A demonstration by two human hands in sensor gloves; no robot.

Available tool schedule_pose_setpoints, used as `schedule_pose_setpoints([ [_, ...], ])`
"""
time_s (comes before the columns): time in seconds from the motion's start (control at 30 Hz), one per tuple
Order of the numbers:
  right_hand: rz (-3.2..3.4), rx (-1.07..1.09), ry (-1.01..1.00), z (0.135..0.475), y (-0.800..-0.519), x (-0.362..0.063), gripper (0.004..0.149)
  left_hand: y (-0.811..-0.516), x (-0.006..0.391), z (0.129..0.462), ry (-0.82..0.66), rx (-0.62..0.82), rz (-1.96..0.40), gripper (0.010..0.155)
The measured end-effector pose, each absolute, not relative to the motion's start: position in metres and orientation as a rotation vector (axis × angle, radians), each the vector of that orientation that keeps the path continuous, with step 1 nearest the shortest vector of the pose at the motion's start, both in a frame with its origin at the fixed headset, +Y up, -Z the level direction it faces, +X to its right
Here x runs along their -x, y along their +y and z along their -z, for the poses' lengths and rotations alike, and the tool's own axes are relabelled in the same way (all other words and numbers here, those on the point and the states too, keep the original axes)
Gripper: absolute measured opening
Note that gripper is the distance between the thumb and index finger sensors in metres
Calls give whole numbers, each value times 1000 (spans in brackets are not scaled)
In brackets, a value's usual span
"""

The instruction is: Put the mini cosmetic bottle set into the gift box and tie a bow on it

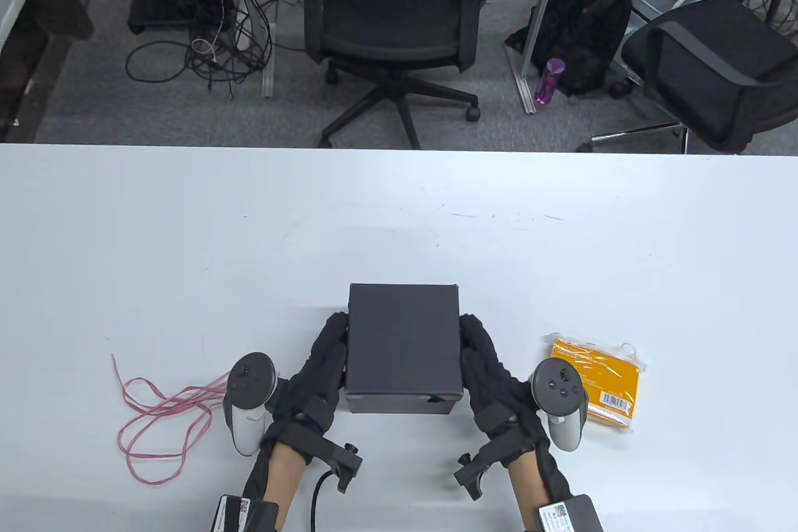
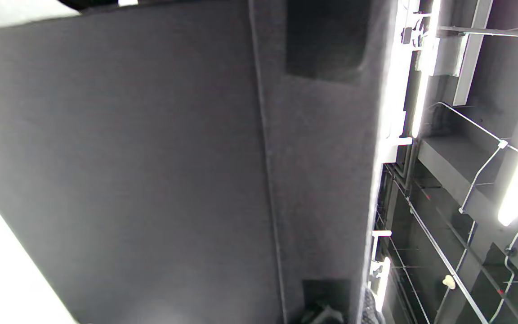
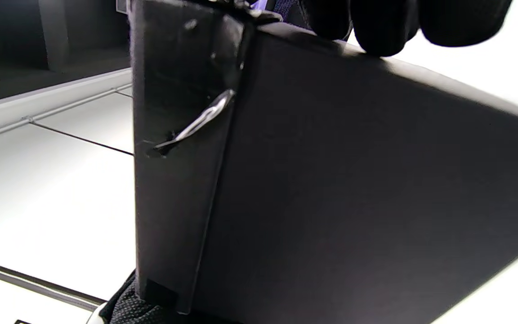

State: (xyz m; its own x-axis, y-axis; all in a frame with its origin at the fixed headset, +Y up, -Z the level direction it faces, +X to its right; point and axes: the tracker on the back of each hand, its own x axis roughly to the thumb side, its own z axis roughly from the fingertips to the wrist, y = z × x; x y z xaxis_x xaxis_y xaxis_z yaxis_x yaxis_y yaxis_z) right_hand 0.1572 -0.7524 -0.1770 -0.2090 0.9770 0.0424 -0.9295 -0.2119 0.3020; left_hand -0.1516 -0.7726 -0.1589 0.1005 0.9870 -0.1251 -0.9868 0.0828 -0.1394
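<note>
Black gift box (image 1: 404,345) at lower centre of the table view, closed, flat on the white table (image 1: 399,226). Long axis runs from bottom edge toward top of frame; near short face with small notch (image 1: 433,398) points at bottom edge.

Around it: pink string (image 1: 163,416) in loose loops at lower left, well apart from box, one strand passing just beside the left tracker (image 1: 248,398). Yellow packet (image 1: 600,383) in clear wrap with barcode at lower right, just beside the right tracker (image 1: 560,395), apart from box. Beyond the table's far edge, upper half of frame: two office chairs (image 1: 399,14), black backpack (image 1: 583,27), purple bottle (image 1: 548,81), cable tangle (image 1: 212,45) on floor. Nothing on the table between box and string or packet except the hands.

Left hand (image 1: 315,373) flat against box's left side, fingers (image 1: 333,338) extended along the wall, touching. Right hand (image 1: 492,373) mirrored on right side, fingers (image 1: 475,335) straight along the wall. Box clamped between two open palms, no curl visible from above.

Right wrist view: gloved fingertips (image 3: 382,27) over the box's upper edge, dark box wall filling the frame. Left wrist view: box wall only, fingers not discernible.
</note>
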Motion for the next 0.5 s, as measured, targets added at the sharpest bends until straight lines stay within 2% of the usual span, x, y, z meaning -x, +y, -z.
schedule_pose_setpoints([
  [0.17,-1759,-245,232,177,-752,-157,59,-764,150,156,39,125,-1382,58],
  [0.5,-1787,-195,184,176,-748,-157,57,-762,146,154,39,114,-1378,58],
])
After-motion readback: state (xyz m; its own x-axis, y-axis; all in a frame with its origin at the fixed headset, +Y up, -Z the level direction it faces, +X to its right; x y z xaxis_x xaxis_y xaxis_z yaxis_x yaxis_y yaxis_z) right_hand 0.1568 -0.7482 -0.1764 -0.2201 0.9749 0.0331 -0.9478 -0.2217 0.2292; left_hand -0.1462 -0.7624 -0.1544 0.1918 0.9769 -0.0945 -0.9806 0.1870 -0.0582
